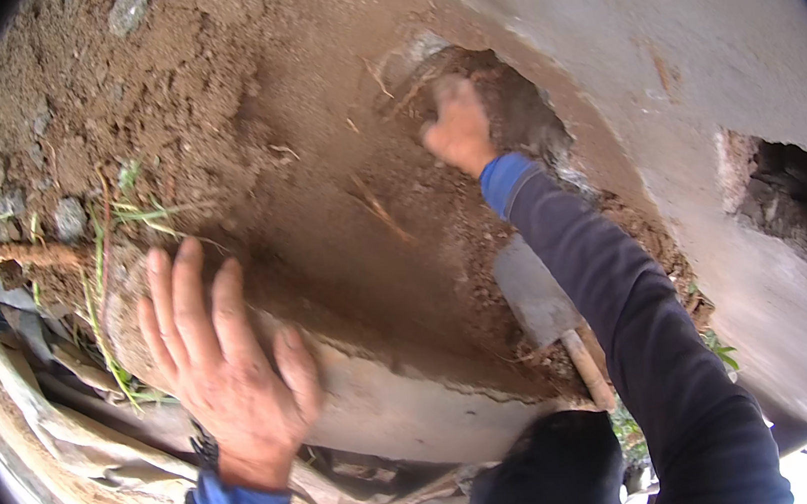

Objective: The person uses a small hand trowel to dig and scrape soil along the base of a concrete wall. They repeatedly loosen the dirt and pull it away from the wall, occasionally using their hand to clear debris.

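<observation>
My left hand rests with its fingers spread on the earthy top of a low concrete edge; nothing is in it. My right hand reaches across the dug-out soil to the mouth of a ragged hole at the foot of the grey wall. Its fingers are smeared by motion and partly hidden, so what they hold, if anything, does not show. Below my right forearm lies a trowel with a flat grey blade and a wooden handle, on loose dirt.
A second broken opening breaks the grey wall at right. Loose soil with stones is heaped at far left. Grass and roots stick out near my left hand. A black rounded shape fills the bottom middle.
</observation>
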Available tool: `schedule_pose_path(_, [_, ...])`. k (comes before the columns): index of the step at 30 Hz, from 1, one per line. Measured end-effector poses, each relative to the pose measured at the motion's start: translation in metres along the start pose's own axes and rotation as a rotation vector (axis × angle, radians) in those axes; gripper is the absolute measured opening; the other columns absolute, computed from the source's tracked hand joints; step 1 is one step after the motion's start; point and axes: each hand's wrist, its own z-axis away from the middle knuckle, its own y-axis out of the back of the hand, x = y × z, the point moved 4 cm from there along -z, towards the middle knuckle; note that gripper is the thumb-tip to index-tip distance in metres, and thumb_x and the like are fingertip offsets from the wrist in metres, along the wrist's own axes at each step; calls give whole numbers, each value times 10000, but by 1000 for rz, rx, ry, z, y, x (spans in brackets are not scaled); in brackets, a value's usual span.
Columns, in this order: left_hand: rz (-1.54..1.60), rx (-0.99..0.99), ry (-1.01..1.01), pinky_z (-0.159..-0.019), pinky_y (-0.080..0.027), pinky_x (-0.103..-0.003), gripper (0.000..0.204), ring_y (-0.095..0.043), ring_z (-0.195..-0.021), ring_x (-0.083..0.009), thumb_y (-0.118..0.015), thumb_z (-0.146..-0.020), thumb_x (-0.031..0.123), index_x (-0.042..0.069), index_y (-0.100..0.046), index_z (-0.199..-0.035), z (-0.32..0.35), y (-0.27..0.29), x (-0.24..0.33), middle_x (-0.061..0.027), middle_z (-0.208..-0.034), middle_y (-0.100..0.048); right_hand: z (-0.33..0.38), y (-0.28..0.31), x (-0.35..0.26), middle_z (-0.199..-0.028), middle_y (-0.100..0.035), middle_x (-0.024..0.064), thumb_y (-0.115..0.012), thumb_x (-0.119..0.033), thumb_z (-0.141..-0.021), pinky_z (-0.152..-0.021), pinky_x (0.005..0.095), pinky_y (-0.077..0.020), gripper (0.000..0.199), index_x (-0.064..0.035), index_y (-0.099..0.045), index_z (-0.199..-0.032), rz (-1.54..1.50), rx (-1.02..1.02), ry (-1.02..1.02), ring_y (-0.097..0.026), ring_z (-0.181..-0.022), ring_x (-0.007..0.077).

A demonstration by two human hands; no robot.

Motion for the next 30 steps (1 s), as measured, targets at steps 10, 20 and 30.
schedule_pose_path(10, [-52, -94, -47, -1293, -232, -595, 615, -353, -1558, -461, -401, -1060, 408, -57, -590, -1416, 3, 5, -4, -279, -1587, -492, -85, 24, 87, -1412, -625, 332, -650, -464, -895, -1112, 504, -485, 684, 76, -664, -1315, 8, 168, -307, -602, -1299, 491])
schedule_pose_path(20, [-55, -53, -45, -1273, -247, -604, 622, -366, -1543, -474, -420, -1015, 373, -96, -599, -1381, 1, 5, -1, -286, -1577, -496, -53, -15, 95, -1247, -658, 369, -618, -385, -929, -1110, 522, -486, 450, -12, -742, -1149, 8, 538, -54, -617, -1228, 497])
schedule_pose_path(30, [89, 41, 12, -1293, -209, -581, 593, -340, -1570, -431, -554, -908, 344, -29, -627, -1363, 4, 2, -1, -223, -1587, -481, 87, 21, -41, -1261, -684, 310, -622, -253, -1036, -1010, 530, -589, 893, -54, -74, -1713, -519, -526, -459, -726, -1108, 424])
